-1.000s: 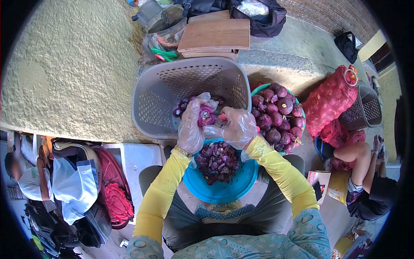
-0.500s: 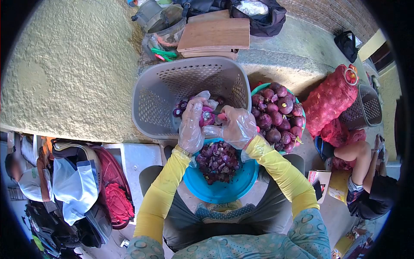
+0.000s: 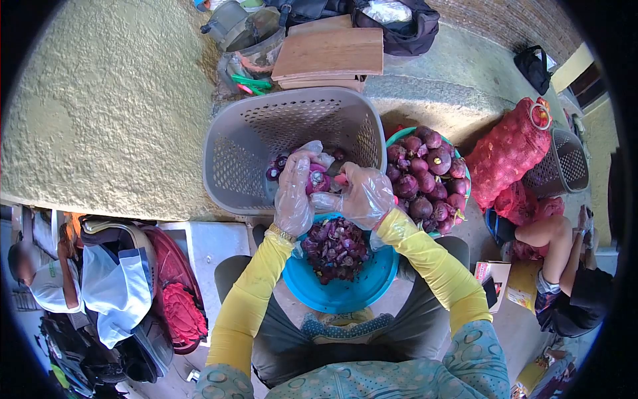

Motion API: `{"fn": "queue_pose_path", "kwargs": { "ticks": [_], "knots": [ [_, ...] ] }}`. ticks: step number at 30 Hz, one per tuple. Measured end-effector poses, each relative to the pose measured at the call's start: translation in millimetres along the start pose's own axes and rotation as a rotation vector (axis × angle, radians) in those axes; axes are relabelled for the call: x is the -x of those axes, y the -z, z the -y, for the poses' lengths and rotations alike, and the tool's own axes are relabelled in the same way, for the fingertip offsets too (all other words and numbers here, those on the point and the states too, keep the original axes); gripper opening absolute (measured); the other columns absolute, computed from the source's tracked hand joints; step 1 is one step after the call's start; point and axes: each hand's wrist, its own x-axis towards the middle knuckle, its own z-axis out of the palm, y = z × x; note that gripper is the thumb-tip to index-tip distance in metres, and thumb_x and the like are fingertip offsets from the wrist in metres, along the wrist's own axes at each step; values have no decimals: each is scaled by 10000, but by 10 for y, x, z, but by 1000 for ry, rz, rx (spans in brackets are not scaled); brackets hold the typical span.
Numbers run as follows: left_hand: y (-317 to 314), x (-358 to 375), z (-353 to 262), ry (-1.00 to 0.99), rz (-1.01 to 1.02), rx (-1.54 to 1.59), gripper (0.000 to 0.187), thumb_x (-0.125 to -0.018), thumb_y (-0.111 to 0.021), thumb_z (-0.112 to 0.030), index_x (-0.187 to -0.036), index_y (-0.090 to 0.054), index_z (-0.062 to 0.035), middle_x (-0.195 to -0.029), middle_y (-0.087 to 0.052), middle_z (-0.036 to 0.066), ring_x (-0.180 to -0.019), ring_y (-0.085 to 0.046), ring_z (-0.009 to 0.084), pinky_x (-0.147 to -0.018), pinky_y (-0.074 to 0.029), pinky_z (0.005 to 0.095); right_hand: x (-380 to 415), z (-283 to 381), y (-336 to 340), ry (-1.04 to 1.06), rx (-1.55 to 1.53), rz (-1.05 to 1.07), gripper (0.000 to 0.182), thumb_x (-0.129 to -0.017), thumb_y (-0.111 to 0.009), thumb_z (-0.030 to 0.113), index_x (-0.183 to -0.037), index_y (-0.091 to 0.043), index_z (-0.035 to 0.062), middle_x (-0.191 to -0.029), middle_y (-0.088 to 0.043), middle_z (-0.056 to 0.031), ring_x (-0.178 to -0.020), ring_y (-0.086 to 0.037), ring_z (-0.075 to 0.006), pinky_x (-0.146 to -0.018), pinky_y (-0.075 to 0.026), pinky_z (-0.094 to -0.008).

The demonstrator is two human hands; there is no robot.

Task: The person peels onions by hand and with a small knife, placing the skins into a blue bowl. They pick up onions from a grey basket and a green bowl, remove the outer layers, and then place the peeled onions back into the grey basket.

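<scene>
My left hand [image 3: 294, 194], in a clear plastic glove, is closed around a red onion [image 3: 318, 179] whose pale cut end shows. My gloved right hand [image 3: 364, 196] is right beside it, fingers curled toward the onion. Bits of pink show at this hand, but what it holds is hidden. Both hands are over the near rim of a grey perforated basket [image 3: 226, 159], where several dark purple onions [image 3: 275, 168] lie. Below them, between my knees, a blue basin [image 3: 312, 299] contains a heap of purple onion skins [image 3: 335, 249].
To the right stands a green-rimmed basin [image 3: 469, 183] piled with red onions [image 3: 425, 173]. Beyond it leans a red mesh sack [image 3: 508, 153] beside another grey basket [image 3: 573, 166]. Wooden boards [image 3: 329, 53] lie behind my basket. Other people sit at far left [image 3: 53, 286] and right [image 3: 565, 266].
My hands and the onion keep nearly the same place and grip. At the far left, the other person's arm has shifted slightly.
</scene>
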Motion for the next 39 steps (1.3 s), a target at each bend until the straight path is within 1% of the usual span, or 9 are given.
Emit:
{"fn": "queue_pose_path", "kwargs": {
  "ticks": [5, 7, 11, 13, 17, 19, 28, 31, 39],
  "knots": [
    [9, -5, 13, 4, 16, 31, 421, -1070, -511, -354, -1316, -534, -14, -1136, -642, 103, -1087, -601, 181, -996, -490, 353, -8, 57, 37, -46, 27, 40, 681, -711, -817, 651, -873, -633, 16, -718, -678, -192, -681, -698, -382, -597, -539, -441],
    [-12, 7, -1, 37, -1, 90, 331, -1100, -438, -308, -1251, -562, -40, -1160, -636, 89, -1061, -597, 151, -975, -482, 315, -5, 59, 39, -47, 38, 38, 681, -713, -811, 658, -870, -633, 20, -718, -678, -191, -684, -700, -380, -597, -540, -443],
    [-6, 3, 11, 43, -1, 122, 322, -1096, -452, -307, -1246, -564, -46, -1159, -641, 89, -1077, -601, 158, -973, -489, 315, -21, 60, 43, -55, 87, 52, 698, -707, -787, 694, -873, -637, 33, -724, -683, -182, -706, -704, -386, -611, -540, -464],
    [-22, 4, -2, 46, -12, 149, 412, -1066, -523, -339, -1322, -542, -17, -1139, -640, 98, -1080, -602, 180, -993, -492, 346, -23, 67, 55, -65, 113, 63, 695, -696, -791, 693, -882, -642, 40, -738, -691, -175, -731, -708, -390, -627, -542, -475],
    [-17, 7, 14, 33, -31, 153, 412, -1067, -520, -338, -1323, -543, -15, -1149, -641, 101, -1087, -601, 179, -997, -490, 349, -23, 57, 39, -83, 119, 97, 704, -699, -783, 699, -903, -640, 40, -767, -705, -165, -752, -713, -387, -637, -543, -479],
    [-21, 9, -13, 28, -35, 95, 263, -1087, -466, -257, -1209, -575, -52, -1310, -587, 108, -1114, -608, 170, -981, -494, 322, -21, 63, 31, -86, 107, 96, 702, -703, -783, 696, -906, -639, 39, -772, -707, -163, -755, -714, -385, -641, -544, -480],
    [-35, 16, 10, -34, -56, 121, 225, -1077, -474, -218, -1183, -587, -55, -1187, -637, 93, -1075, -601, 161, -982, -472, 322, -19, 52, 6, -111, 96, 117, 694, -710, -781, 690, -900, -638, 38, -777, -710, -160, -748, -716, -380, -646, -549, -479],
    [-18, 15, 25, -57, -65, 97, 215, -1072, -475, -215, -1167, -585, -58, -1133, -651, 84, -1055, -596, 154, -983, -459, 314, 2, 10, -50, -28, 91, 19, 685, -747, -750, 710, -804, -586, 47, -662, -644, -181, -631, -669, -391, -567, -513, -471],
    [-3, 18, 32, -49, -88, 105, 243, -1066, -490, -250, -1180, -583, -55, -1150, -644, 82, -1046, -592, 150, -971, -463, 306, 11, -21, -93, -38, 74, 11, 665, -752, -764, 682, -810, -596, 41, -684, -662, -179, -646, -681, -388, -572, -518, -469]
  ]
}}
